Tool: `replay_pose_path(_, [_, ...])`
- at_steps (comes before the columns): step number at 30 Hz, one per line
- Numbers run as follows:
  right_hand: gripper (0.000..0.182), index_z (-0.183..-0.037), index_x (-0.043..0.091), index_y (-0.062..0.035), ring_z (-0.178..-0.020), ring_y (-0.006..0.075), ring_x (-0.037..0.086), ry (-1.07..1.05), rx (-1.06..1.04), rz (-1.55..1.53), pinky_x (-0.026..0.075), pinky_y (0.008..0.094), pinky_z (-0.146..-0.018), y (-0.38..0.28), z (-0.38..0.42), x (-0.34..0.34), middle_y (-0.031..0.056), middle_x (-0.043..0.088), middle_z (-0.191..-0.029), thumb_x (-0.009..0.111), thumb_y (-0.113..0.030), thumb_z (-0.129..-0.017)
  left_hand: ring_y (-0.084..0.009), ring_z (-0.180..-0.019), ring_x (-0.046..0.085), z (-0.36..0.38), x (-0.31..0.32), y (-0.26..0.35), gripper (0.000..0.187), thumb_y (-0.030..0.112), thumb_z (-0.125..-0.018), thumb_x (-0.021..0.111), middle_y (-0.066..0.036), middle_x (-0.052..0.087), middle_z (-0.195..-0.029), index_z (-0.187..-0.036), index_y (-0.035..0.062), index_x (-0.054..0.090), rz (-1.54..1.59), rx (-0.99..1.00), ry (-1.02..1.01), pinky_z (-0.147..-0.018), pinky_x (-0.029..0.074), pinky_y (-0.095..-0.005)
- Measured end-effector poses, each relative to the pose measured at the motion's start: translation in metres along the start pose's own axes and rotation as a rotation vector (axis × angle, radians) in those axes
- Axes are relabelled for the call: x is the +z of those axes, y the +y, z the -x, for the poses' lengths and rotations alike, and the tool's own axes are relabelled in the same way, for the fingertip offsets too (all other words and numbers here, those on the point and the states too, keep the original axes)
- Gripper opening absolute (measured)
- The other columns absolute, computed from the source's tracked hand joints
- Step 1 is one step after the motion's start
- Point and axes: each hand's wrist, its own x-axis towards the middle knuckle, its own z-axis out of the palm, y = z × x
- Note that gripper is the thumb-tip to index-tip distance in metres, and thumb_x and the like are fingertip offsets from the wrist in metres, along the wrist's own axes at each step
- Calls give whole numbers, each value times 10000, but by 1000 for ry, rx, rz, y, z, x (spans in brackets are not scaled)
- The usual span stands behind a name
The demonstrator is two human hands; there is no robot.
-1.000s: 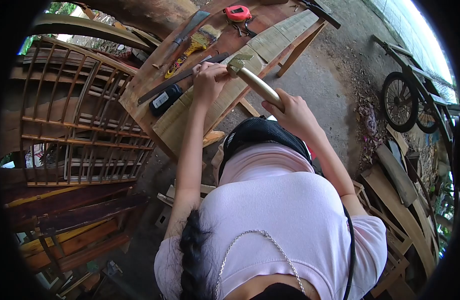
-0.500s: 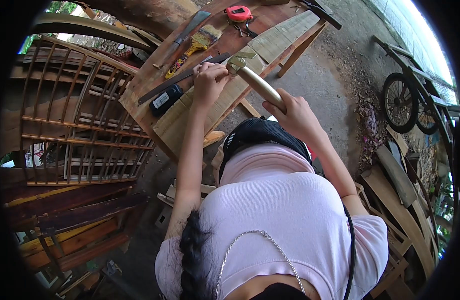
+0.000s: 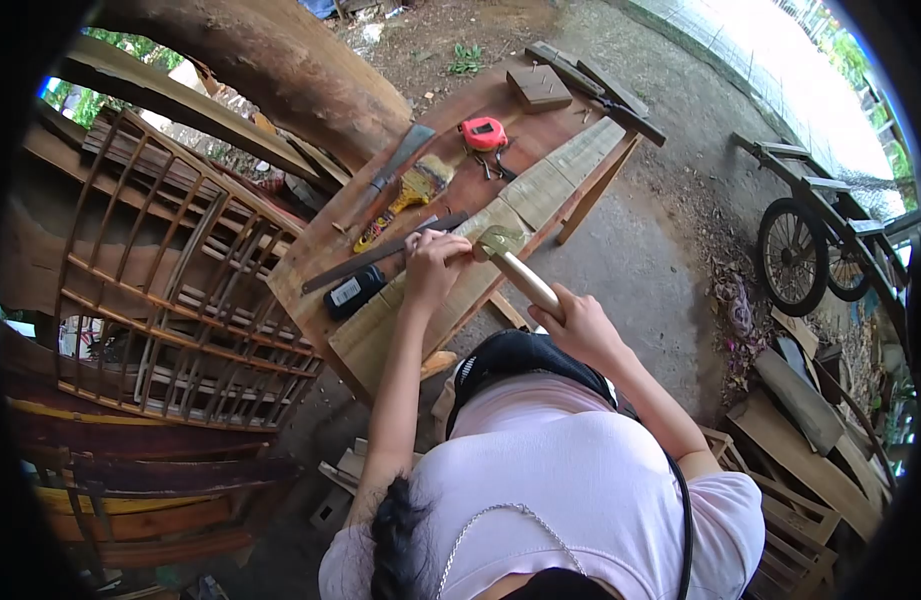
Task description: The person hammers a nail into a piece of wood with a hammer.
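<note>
Hammer (image 3: 528,278) over the plank (image 3: 555,185), its head right beside the left hand (image 3: 432,262). The right hand (image 3: 585,325) has its fingers wrapped firmly round the handle. The left's fingers are bent and drawn together at the head; from here I can't tell whether they pinch anything. The view has tipped up toward the bench's (image 3: 480,98) far end, yet head and left hand are close together as before, so I'd judge the work spot the same. The handle is smooth, pale and rounded; the plank is long, flat and grainy, with lines across it. Left of it, a thin dark strip (image 3: 365,260) lies by a stubby black case (image 3: 355,292). Farther off sit a yellow-handled brush (image 3: 420,186) and a glossy red tape (image 3: 480,133) on reddish wood.
</note>
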Motion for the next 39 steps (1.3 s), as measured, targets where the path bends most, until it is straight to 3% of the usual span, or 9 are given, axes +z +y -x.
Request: replay_pose_path(39, [351,-864,539,-21,-645,403,609,-12,35,-2,465,480,-612,1,-5,3,222,601,-657,568,-371,-871,-155,-858,548,-4,0,-1,133,230,-698,732,51,667,-848,-784,140,688,41,-22,20,-883,316,-358])
